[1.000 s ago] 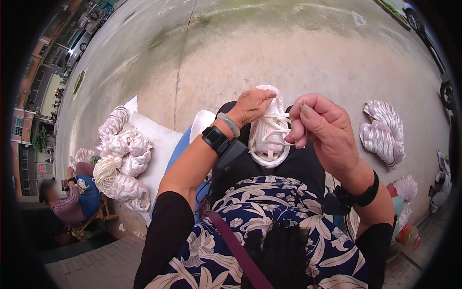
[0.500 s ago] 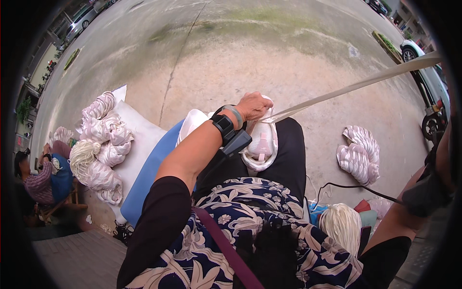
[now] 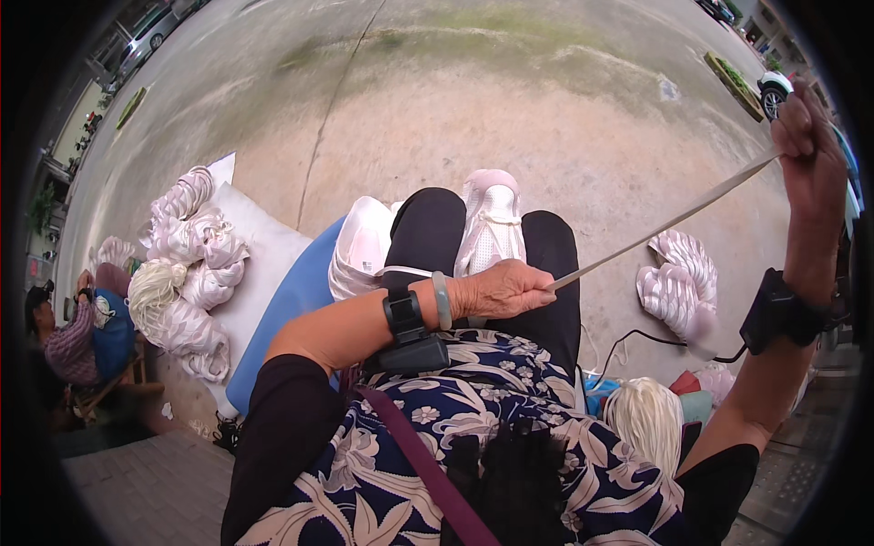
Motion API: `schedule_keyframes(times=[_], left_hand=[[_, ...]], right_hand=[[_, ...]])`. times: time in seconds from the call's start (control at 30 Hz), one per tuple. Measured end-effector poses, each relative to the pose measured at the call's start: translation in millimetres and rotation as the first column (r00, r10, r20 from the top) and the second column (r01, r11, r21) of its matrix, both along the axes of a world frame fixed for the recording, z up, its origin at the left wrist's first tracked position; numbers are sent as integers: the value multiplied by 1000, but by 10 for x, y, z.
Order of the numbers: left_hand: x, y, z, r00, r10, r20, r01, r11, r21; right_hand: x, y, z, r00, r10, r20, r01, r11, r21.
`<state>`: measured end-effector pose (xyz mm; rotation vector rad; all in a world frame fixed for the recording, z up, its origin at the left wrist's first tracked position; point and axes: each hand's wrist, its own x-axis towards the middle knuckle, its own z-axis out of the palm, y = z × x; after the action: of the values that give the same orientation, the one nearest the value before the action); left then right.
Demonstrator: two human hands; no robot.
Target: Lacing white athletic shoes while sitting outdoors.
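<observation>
My left hand (image 3: 508,288) is closed above my lap, thumb and fingers pinching a flat, off-white shoelace (image 3: 669,223). Far out to the right, my raised right hand (image 3: 808,146) is closed around the lace's other part, so the lace runs taut between the two. Between my knees lies a pink and white shoe (image 3: 492,218), toe pointing away, with lacing across its front; my left hand is just nearer to me than it. A second white and pink shoe (image 3: 360,238) rests beside my left knee, partly behind my left forearm.
Bundled pink and white shoe parts (image 3: 208,273) lie on a white sheet (image 3: 264,237) at left, beside a blue cloth (image 3: 289,317). Another bundle (image 3: 678,282) is on the ground at right, near a hank of cream laces (image 3: 645,417) and a black cable (image 3: 628,338). A person (image 3: 73,332) sits far left.
My left hand has come back from the shoe's toe toward my waist and now pinches the lace. My right hand has come into view at the upper right, holding the lace.
</observation>
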<state>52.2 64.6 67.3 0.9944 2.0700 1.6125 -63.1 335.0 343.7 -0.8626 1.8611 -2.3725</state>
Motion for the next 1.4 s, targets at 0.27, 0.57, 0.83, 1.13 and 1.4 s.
schedule_keyframes(times=[0.27,0.57,0.83,1.13,1.4], left_hand=[[-5,-135,-401,940,-192,281,227,969,-96],[-54,-69,-481,961,-182,208,196,980,-45],[-81,-73,-497,958,-178,223,189,982,-29],[-65,-63,-587,957,-167,236,179,983,-30],[-41,-69,-403,966,-136,218,141,990,-10]], right_hand=[[8,-1020,-2493,947,-82,311,-136,774,619],[-95,-1817,-3020,976,218,-16,-53,307,950],[-75,-1923,-2993,968,250,12,-58,179,982],[40,-1994,-2926,891,312,-329,307,119,944],[-174,-1833,-2965,949,225,-222,165,246,955]])
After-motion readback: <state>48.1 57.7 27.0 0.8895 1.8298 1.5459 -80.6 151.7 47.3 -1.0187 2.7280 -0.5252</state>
